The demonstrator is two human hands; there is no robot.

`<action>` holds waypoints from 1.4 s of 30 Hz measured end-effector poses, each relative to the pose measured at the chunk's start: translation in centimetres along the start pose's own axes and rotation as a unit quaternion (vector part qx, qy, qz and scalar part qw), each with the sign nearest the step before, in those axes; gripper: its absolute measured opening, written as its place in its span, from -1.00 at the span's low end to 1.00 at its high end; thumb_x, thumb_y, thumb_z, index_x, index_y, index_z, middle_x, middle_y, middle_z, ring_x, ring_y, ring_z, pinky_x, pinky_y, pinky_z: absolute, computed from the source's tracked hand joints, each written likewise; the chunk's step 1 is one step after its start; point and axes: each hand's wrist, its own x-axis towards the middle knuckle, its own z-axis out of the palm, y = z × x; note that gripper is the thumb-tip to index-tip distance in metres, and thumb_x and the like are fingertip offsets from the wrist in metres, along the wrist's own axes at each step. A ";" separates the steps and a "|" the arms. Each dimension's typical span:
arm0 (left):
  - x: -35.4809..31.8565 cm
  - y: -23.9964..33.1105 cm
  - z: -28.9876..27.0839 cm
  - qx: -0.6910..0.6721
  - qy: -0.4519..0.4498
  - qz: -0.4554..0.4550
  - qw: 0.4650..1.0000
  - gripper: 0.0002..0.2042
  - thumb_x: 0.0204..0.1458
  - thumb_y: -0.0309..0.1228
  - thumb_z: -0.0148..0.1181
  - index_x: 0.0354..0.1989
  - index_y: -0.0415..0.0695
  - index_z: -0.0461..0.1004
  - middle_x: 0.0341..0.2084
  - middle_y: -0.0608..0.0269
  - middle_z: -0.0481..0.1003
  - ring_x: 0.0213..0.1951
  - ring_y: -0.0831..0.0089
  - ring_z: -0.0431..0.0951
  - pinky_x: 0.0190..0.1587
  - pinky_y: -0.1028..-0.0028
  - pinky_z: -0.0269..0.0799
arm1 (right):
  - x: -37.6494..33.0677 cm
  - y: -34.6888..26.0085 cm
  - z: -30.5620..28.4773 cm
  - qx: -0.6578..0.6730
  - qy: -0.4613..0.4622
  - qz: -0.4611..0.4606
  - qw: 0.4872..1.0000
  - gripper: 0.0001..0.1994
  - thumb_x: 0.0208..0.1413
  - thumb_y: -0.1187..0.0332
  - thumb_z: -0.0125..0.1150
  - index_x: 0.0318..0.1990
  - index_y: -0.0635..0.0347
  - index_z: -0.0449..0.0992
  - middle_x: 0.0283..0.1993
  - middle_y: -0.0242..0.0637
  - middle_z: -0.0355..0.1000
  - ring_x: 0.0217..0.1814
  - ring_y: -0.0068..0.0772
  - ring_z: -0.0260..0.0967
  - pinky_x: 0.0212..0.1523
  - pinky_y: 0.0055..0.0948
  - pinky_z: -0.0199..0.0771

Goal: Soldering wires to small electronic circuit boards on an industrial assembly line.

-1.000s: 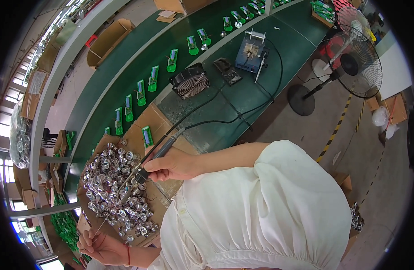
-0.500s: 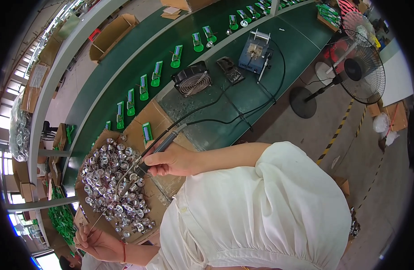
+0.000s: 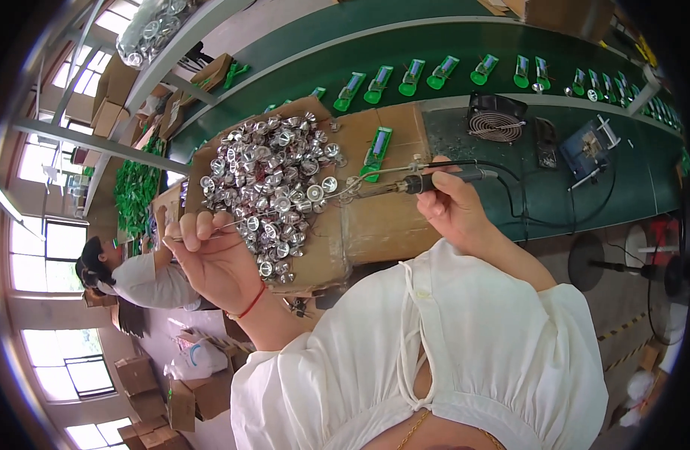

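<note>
My right hand [image 3: 457, 202] is closed around a soldering iron [image 3: 386, 189] with a solder feed tube along its side and black cables trailing right. Its tip points left, at the right edge of a heap of small shiny reflector cups [image 3: 266, 169]; whether they touch cannot be told. Over the near left side of the heap, my left hand [image 3: 219, 261] pinches thin metal tweezers [image 3: 242, 223], pointing toward the cups. Beyond the iron, a green plastic piece with a circuit board [image 3: 376, 154] lies on the cardboard [image 3: 401, 124].
Several similar green pieces [image 3: 412, 77] line the green conveyor [image 3: 315, 60] at the back. A black fan [image 3: 496, 120] and a blue solder feeder [image 3: 589, 152] stand to the right. At left, another person [image 3: 146, 277] sits near a green pile [image 3: 141, 176]. A metal rail [image 3: 97, 142] crosses above.
The view has swung left, bringing the heap nearer the middle. My right hand has drawn the iron back from over the heap; my left hand has come up closer to the cups.
</note>
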 end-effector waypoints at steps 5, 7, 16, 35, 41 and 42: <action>-0.1 0.3 -0.8 -0.001 0.000 0.008 1.000 -0.86 0.12 -0.30 -0.19 -0.37 -0.09 0.23 -0.54 0.38 0.22 -0.38 0.51 0.29 -0.15 0.39 0.24 | 0.5 0.2 -0.1 0.006 0.009 0.006 1.000 -0.92 -0.04 0.39 0.06 -0.36 0.11 0.38 -0.60 -0.32 0.30 -0.69 -0.66 0.09 -0.67 -0.70 0.05; 0.0 0.4 -1.0 0.003 0.002 0.011 1.000 -0.85 0.12 -0.30 -0.19 -0.36 -0.10 0.23 -0.53 0.38 0.23 -0.38 0.50 0.29 -0.16 0.39 0.24 | 0.6 0.3 0.0 0.008 0.003 0.009 1.000 -0.92 -0.04 0.39 0.06 -0.36 0.11 0.38 -0.60 -0.32 0.29 -0.69 -0.66 0.09 -0.67 -0.70 0.05; 0.3 0.5 -1.6 0.025 0.004 0.030 0.999 -0.83 0.12 -0.30 -0.20 -0.32 -0.11 0.26 -0.51 0.36 0.25 -0.38 0.49 0.31 -0.19 0.41 0.26 | 0.6 0.1 -0.2 0.008 0.015 0.020 1.000 -0.95 -0.04 0.39 0.07 -0.41 0.09 0.35 -0.60 -0.33 0.28 -0.69 -0.67 0.10 -0.67 -0.71 0.06; 1.3 0.3 -3.3 0.067 0.047 0.021 0.996 -0.85 0.12 -0.33 -0.19 -0.41 -0.13 0.23 -0.59 0.37 0.20 -0.62 0.63 0.13 -0.57 0.67 0.09 | 1.1 0.2 -1.2 -0.004 0.009 0.012 1.000 -0.95 -0.03 0.39 0.05 -0.39 0.09 0.38 -0.59 -0.33 0.29 -0.69 -0.68 0.09 -0.66 -0.70 0.06; 1.1 -1.1 -3.2 0.539 -0.014 0.023 0.842 -0.94 0.05 -0.49 -0.09 -0.42 -0.20 0.25 -0.55 0.28 0.38 -0.61 0.68 0.23 -0.58 0.70 0.14 | 1.3 0.0 -1.4 0.005 0.026 0.006 1.000 -0.95 -0.03 0.38 0.05 -0.38 0.07 0.38 -0.62 -0.38 0.27 -0.69 -0.68 0.07 -0.66 -0.69 0.03; 1.0 -1.5 -3.2 0.611 -0.035 0.028 0.790 -0.95 0.04 -0.50 -0.06 -0.42 -0.21 0.29 -0.53 0.29 0.39 -0.59 0.68 0.28 -0.56 0.68 0.20 | 1.3 -0.1 -1.4 0.006 0.029 0.008 1.000 -0.95 -0.03 0.38 0.05 -0.38 0.06 0.39 -0.63 -0.39 0.27 -0.69 -0.68 0.06 -0.67 -0.69 0.02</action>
